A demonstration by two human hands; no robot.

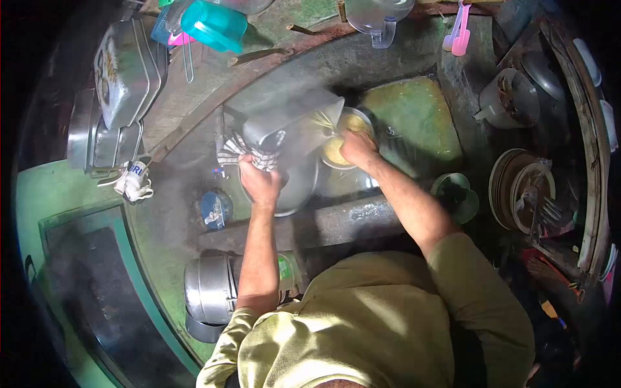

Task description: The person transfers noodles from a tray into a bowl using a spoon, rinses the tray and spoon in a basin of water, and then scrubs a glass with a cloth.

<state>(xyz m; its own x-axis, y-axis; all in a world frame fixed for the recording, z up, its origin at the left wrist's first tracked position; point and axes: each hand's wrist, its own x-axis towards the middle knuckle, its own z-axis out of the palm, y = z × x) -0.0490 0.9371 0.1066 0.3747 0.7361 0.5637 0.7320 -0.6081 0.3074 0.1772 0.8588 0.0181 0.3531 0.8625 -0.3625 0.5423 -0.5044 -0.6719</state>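
My left hand (261,181) is closed on a black-and-white checked cloth (249,154), bunched against a grey metal pot (294,119) that is tilted on its side. Steam blurs the pot's mouth, where pale yellow strands like noodles (323,121) show. Just right of it, a round metal bowl (370,118) holds more of this yellow food. My right hand (358,147) reaches over the bowl with its fingers curled; what they hold is hidden. Below the pot, between my hands, lies a wide metal basin (297,194).
A blue round container (216,209) stands left of the basin, and a green one (455,196) sits right. Metal pans (129,74) are stacked at upper left. Plates (511,187) and a white bucket (508,100) are at right. A large lidded pot (208,288) stands lower left.
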